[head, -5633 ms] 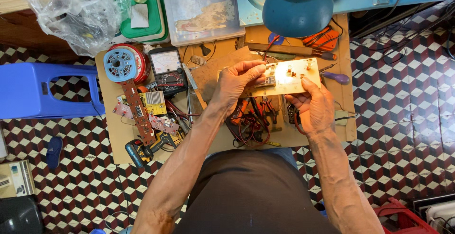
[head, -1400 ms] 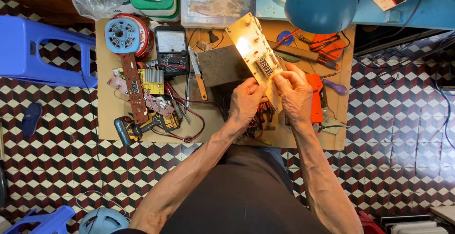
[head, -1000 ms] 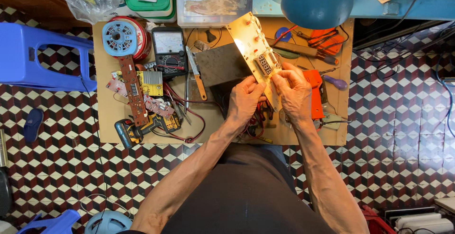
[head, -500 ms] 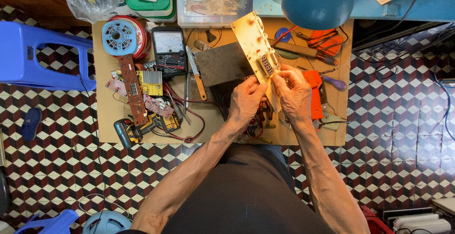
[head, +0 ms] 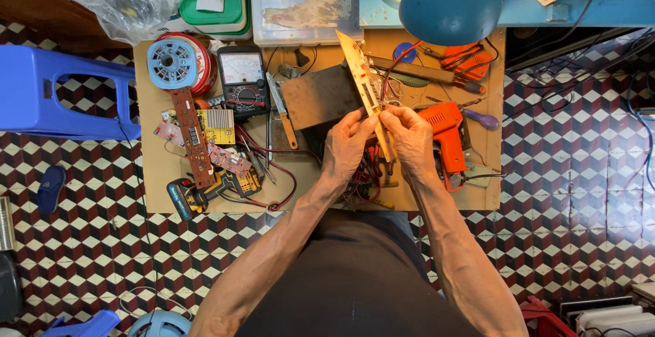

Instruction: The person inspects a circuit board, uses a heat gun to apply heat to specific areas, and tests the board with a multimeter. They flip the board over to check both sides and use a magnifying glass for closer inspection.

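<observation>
I hold a long pale circuit board (head: 361,78) edge-on above the wooden worktable (head: 153,173). My left hand (head: 344,146) pinches its near end from the left. My right hand (head: 411,139) grips the same end from the right. The board slants up and to the left, away from me. Under my hands lies a tangle of red and black wires (head: 358,180). An orange soldering gun (head: 447,132) rests just right of my right hand.
A multimeter (head: 242,78), a brown circuit strip (head: 191,136), a blue fan part (head: 170,61), a knife (head: 283,112) and a dark metal plate (head: 317,95) lie on the table. A blue lamp shade (head: 450,6) hangs above. A blue plastic stool (head: 48,95) stands left.
The board has turned from facing the camera to nearly edge-on. Both hands stay gripping its near end in the same spot.
</observation>
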